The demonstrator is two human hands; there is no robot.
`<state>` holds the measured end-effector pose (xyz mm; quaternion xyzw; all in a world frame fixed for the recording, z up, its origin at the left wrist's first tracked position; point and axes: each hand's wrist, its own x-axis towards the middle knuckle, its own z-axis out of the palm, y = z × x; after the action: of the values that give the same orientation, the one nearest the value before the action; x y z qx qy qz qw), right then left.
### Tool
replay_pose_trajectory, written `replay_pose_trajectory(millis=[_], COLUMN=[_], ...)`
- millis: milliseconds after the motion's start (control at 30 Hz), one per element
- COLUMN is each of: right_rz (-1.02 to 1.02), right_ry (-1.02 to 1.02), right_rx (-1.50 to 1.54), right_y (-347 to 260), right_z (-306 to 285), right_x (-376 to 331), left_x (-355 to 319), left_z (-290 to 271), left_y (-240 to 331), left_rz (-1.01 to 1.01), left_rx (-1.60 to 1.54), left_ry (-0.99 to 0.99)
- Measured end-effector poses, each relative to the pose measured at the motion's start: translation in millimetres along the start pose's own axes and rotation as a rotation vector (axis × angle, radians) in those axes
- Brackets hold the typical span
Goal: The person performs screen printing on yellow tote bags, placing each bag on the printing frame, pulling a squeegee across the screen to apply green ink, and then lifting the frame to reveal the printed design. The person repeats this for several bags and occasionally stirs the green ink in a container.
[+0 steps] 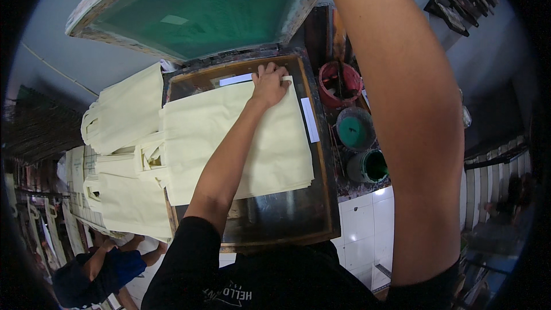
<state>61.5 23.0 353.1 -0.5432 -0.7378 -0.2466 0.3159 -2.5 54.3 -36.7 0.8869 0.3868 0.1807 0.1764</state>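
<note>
My left hand (268, 84) lies palm down at the far right corner of a cream cloth bag (218, 138). Its slightly bent fingers are apart and press on the fabric's far edge. More than one cloth layer shows at the near right corner. Beneath is a dark, glossy board (281, 218) with a wooden rim. White strips, one along the far side (234, 80) and one at the right (310, 119), lie beside the fabric. My right arm (413, 97) reaches up past the top edge, its hand out of view. Near it a green-stained printing screen (201, 17) stands raised and tilted.
More cream bags (129, 109) are piled left of the board. To its right stand a red bucket (340, 83), a pot of green paint (353, 130) and another green-stained container (370, 166). Another person (100, 270) is at the lower left.
</note>
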Motion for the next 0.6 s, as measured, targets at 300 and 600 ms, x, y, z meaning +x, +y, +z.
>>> replay_pose_trajectory(millis=[300, 600], right_rz=[0.025, 0.029], right_ry=[-0.001, -0.037], right_rx=[-0.001, -0.006], right_y=[-4, -5], right_z=[-2, -7], right_x=[-2, -2], left_x=[5, -53], left_z=[-2, -10], left_y=[9, 31], left_rz=[0.028, -0.139], left_rx=[-0.007, 0.167], left_ry=[0.079, -0.293])
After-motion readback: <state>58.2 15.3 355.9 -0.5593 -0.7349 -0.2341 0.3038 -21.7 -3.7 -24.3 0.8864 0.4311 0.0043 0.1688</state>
